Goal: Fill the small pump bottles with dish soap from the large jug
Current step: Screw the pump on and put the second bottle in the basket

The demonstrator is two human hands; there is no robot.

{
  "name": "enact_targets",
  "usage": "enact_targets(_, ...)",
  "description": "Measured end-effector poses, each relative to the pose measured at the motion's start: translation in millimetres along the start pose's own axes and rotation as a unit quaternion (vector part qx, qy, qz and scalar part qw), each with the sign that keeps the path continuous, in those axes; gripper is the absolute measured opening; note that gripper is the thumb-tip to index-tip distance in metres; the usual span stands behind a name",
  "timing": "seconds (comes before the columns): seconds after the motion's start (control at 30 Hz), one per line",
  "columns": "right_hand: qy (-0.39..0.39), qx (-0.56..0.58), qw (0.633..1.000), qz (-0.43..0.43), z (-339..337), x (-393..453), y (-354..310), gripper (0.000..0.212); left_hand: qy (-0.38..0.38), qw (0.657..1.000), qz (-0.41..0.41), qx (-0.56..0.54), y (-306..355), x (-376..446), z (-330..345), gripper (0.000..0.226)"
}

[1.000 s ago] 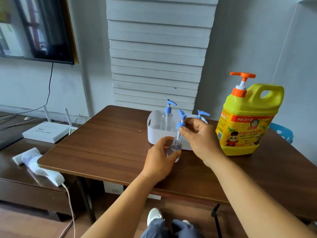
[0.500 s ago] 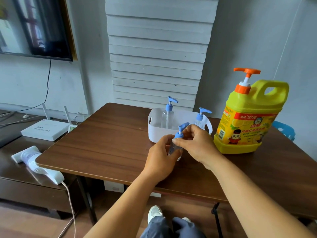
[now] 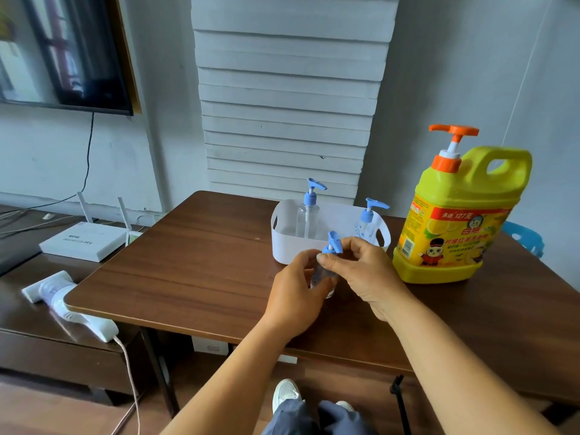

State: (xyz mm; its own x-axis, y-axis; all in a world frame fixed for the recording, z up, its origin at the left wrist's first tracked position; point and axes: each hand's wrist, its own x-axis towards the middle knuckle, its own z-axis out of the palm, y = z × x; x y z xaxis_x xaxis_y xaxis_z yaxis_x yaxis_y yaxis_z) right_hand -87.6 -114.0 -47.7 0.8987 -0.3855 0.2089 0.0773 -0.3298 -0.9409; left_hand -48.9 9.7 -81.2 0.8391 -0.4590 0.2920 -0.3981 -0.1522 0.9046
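**Seating the pump on the small bottle**

Near the table's (image 3: 194, 277) front edge, the left hand (image 3: 295, 296) grips the clear pump bottle (image 3: 320, 274) while the right hand (image 3: 361, 271) pinches its blue pump head (image 3: 333, 244). Keep the bottle upright and braced, and turn only the collar. The dish soap jug (image 3: 455, 221) stands to the right, beside the white caddy (image 3: 282, 240).

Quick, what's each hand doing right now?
Left hand: grips the small bottle on the table.
Right hand: pinches that bottle's blue pump.

clear small pump bottle (image 3: 320, 275) upright on table, blue pump (image 3: 332, 243) seated; yellow orange-pumped jug (image 3: 455, 221) upright beside
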Motion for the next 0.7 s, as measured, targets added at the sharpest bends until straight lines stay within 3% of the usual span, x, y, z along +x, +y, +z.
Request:
enact_targets(0.07,-0.012,0.033,0.999,0.003,0.1,-0.2,1.1,0.010,0.003,1.000,0.000,-0.003,0.6,0.1,-0.7,0.037)
enact_targets(0.2,0.032,-0.017,0.999,-0.009,0.6,0.7,2.8,0.017,-0.002,1.000,-0.001,0.004,2.5,0.4,-0.9,0.038)
enact_targets(0.33,0.003,0.007,1.000,-0.002,0.8,-0.8,4.5,0.018,-0.001,1.000,0.000,0.003,2.6,-0.7,-1.2,0.037)
enact_targets(0.43,0.035,-0.049,0.998,-0.010,2.0,0.7,4.7,0.022,0.000,1.000,0.000,0.002,1.2,-0.7,-0.4,0.036)
enact_targets(0.57,0.002,-0.019,1.000,-0.004,2.4,0.6,1.8,0.021,0.004,1.000,0.005,0.001,-0.6,0.1,-0.5,0.037)
enact_targets(0.7,0.068,-0.102,0.992,-0.032,6.8,-3.1,-3.8,0.022,0.005,1.000,0.009,0.005,-0.8,0.3,0.1,0.036)
